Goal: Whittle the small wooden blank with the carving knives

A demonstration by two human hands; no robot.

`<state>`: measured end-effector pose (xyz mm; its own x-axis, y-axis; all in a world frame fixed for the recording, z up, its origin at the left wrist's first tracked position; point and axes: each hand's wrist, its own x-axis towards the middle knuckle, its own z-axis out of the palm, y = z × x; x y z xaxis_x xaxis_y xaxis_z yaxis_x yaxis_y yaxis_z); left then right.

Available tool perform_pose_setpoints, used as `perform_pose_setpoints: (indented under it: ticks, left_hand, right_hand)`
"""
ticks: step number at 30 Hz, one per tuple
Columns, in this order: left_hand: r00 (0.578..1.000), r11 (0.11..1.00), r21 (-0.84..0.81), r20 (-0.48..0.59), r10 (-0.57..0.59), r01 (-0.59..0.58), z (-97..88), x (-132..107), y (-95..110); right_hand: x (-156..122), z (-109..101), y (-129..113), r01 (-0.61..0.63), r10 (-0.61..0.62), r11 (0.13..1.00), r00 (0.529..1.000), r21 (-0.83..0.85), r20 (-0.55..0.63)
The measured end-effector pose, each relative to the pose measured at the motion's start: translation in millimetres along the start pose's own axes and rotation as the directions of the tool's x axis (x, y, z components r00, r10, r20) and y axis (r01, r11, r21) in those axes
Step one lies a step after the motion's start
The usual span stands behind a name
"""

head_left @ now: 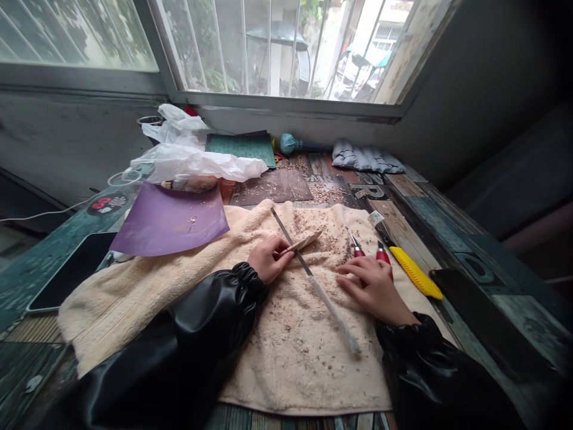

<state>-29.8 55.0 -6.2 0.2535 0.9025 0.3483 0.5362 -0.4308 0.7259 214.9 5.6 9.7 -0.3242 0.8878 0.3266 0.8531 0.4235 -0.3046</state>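
My left hand (269,258) is closed on a small flat piece of pale wood (305,242) that rests on a cream towel (286,334). A long thin file with a clear handle (316,285) lies slantwise on the towel between my hands, passing under the wood piece. My right hand (372,288) lies flat on the towel with fingers stretched out, touching nothing but the cloth, close to two red-handled carving knives (380,255). Wood shavings are scattered over the towel. Both arms wear black shiny sleeves.
A yellow utility knife (415,273) lies right of the towel. A purple sheet (170,220), white plastic bags (192,161), a green cutting mat (244,146) and a grey cloth (364,158) sit toward the window. A dark tablet (74,269) is at left, a black slab (483,316) at right.
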Motion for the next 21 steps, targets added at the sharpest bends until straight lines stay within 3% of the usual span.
perform_pose_setpoints:
  ticks: [3, 11, 18, 21]
  left_hand:
    - [1.0, 1.0, 0.001, -0.003, -0.006, 0.006, -0.1, 0.1, 0.6]
    - [1.0, 1.0, 0.001, -0.007, -0.007, 0.007, 0.4, -0.6, 0.3]
    - [1.0, 1.0, 0.011, -0.012, -0.004, 0.004, -0.2, -0.3, 1.2]
    - [1.0, 1.0, 0.003, -0.018, 0.0, 0.0, -0.1, -0.2, 1.2]
  right_hand:
    - [-0.6, 2.8, -4.0, 0.055, -0.054, 0.998, 0.995, -0.011, 0.078]
    - [-0.3, 5.0, -4.9, 0.008, -0.008, 1.0, 0.998, -0.01, 0.061]
    - [0.4, 2.2, 0.2, -0.144, 0.136, 0.989, 0.977, -0.042, -0.165]
    - [1.0, 3.6, 2.5, -0.196, 0.179, 0.978, 0.963, -0.069, -0.201]
